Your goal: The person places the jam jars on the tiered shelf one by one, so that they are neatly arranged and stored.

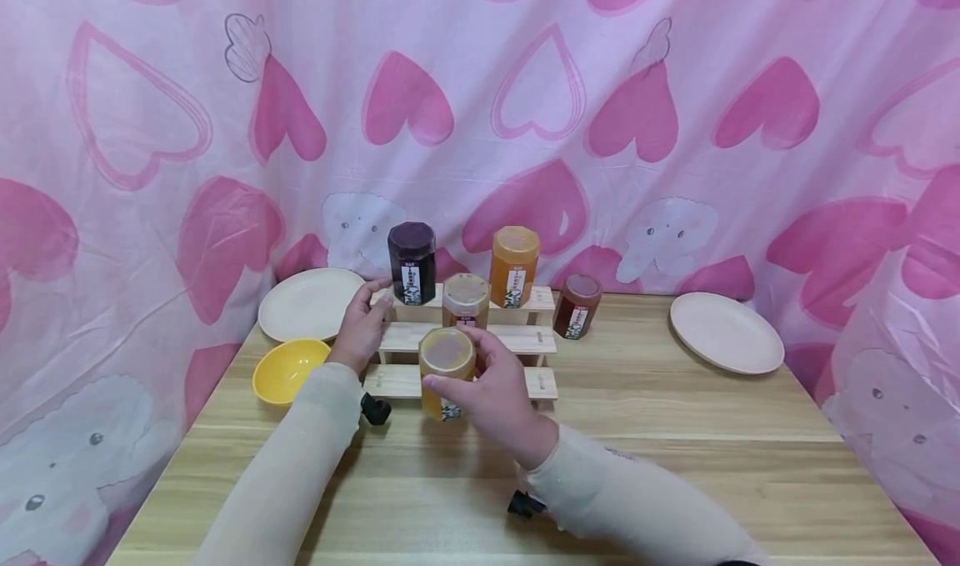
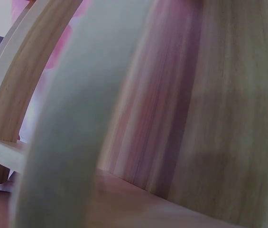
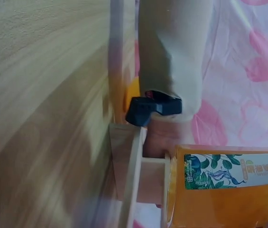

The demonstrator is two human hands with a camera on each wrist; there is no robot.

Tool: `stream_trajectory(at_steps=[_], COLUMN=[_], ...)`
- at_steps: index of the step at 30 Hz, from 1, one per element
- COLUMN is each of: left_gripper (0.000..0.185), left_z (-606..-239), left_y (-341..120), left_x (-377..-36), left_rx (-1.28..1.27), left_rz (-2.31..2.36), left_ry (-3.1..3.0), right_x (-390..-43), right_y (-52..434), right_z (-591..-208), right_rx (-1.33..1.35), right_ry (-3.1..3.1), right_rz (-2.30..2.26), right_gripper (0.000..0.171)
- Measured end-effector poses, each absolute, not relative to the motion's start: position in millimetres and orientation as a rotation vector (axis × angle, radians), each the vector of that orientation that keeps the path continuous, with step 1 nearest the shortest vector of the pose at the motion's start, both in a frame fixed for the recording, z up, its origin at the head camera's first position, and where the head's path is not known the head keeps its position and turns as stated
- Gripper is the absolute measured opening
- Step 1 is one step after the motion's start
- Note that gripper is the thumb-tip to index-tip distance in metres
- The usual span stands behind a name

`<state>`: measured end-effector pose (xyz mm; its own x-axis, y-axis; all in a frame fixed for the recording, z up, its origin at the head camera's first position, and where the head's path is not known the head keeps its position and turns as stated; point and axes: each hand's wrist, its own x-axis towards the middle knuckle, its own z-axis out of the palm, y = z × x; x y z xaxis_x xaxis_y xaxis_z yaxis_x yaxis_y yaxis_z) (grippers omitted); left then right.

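The right hand (image 1: 491,391) curls its fingers round an upright orange jar (image 1: 446,374) (label writing unreadable); the left hand (image 1: 363,326) lies relaxed on the wooden rack (image 1: 540,339).

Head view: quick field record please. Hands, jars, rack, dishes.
right hand: grips the orange jar from above, at the rack's lowest step
left hand: fingers on the rack's left end, beside the dark purple jar; holds nothing
stepped wooden rack: three steps, mid table
top step: dark purple jar, tall orange jar
middle step: pale-lidded jar
table right of rack: red-brown jar
dishes: yellow bowl and plate left; plate right
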<state>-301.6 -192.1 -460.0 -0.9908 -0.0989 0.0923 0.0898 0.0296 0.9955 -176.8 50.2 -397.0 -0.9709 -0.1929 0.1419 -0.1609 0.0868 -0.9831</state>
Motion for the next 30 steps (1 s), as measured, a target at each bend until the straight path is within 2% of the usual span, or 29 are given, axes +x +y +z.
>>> stream_trajectory(at_steps=[17,30], left_gripper=[0.046,0.046], left_z=[-456.7,-459.7], left_y=[-194.5,-194.0], left_x=[-302.9,-301.0], left_rx=[0.068,0.023], left_rz=[-2.101,-2.075], left_ry=[-2.241,-2.217], right_x=[-187.9,-195.4], right_y=[6.9,-3.7], right_z=[-417.6,-421.5], right_rx=[-0.406,-0.414], right_ry=[2.412,2.424], right_rz=[-2.060,-2.059], right_gripper=[0.076,0.071])
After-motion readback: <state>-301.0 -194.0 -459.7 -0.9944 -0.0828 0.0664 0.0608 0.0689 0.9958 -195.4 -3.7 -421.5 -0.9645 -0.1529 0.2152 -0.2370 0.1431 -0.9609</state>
